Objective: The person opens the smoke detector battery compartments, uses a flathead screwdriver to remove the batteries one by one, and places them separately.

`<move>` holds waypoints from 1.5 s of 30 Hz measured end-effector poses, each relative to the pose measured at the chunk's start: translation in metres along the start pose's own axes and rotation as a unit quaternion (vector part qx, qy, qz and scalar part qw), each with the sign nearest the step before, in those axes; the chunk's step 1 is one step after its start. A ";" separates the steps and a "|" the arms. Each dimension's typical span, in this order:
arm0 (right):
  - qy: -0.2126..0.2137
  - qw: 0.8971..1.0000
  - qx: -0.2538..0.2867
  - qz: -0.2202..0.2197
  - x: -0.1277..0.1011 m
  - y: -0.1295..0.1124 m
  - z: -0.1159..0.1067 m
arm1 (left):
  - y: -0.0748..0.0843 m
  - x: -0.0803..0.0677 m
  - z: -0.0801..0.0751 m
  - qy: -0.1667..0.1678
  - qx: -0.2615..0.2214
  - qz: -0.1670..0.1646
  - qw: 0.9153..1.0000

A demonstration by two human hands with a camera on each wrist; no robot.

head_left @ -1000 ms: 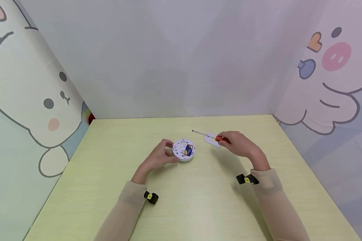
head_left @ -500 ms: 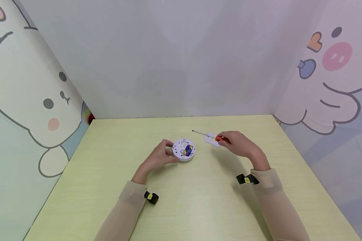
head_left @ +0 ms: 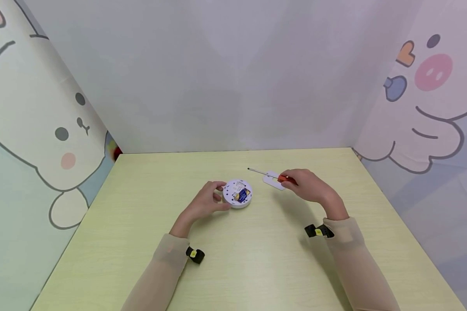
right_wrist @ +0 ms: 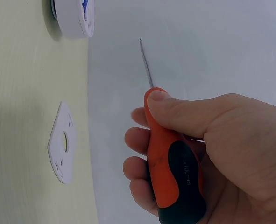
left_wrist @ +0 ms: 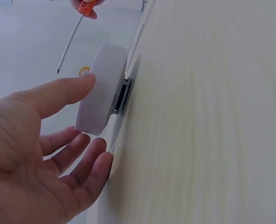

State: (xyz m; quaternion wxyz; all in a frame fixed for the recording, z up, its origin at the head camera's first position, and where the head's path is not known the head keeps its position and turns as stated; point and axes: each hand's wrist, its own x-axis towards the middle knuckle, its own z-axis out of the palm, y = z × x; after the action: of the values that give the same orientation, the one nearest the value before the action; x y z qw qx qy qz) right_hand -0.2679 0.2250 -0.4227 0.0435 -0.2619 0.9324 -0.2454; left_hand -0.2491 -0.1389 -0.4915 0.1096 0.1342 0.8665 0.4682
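A round white plastic device (head_left: 237, 194), its top face carrying a blue and yellow label and small dark holes, stands near the table's middle. My left hand (head_left: 207, 201) holds it by the left side of its rim. In the left wrist view the thumb (left_wrist: 67, 93) lies against the device's wall and curled fingers reach its edge from the other side; a dark slotted piece (left_wrist: 122, 95) shows beneath it. My right hand (head_left: 310, 186) grips an orange and black screwdriver (right_wrist: 163, 154) by the handle, above the table. Its slim metal shaft points left, its tip apart from the device.
A thin white plate (right_wrist: 58, 144) with a central hole lies flat on the light wooden table (head_left: 233, 268), below the screwdriver. A pale wall (head_left: 233, 77) rises behind the table, with cartoon-printed panels on both sides.
The round device has turned slightly clockwise, its label shifting round, as my left fingers move a little at its rim. My right hand and the screwdriver stay put.
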 end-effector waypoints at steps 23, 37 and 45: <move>-0.007 1.000 0.003 0.003 -0.001 -0.003 -0.001 | 0.004 0.003 0.009 0.012 -0.025 -0.025 0.999; -0.006 1.000 0.004 0.007 -0.001 -0.004 -0.001 | 0.002 0.006 0.014 0.040 0.006 -0.030 0.999; -0.008 1.000 0.005 0.010 -0.001 -0.004 -0.002 | 0.004 0.003 0.008 0.028 -0.002 -0.033 0.999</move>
State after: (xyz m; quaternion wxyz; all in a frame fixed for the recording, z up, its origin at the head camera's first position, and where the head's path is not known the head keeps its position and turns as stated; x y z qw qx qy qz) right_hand -0.2653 0.2235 -0.4185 0.0547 -0.2544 0.9332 -0.2477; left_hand -0.2494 -0.1299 -0.4929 0.1010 0.0920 0.8722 0.4697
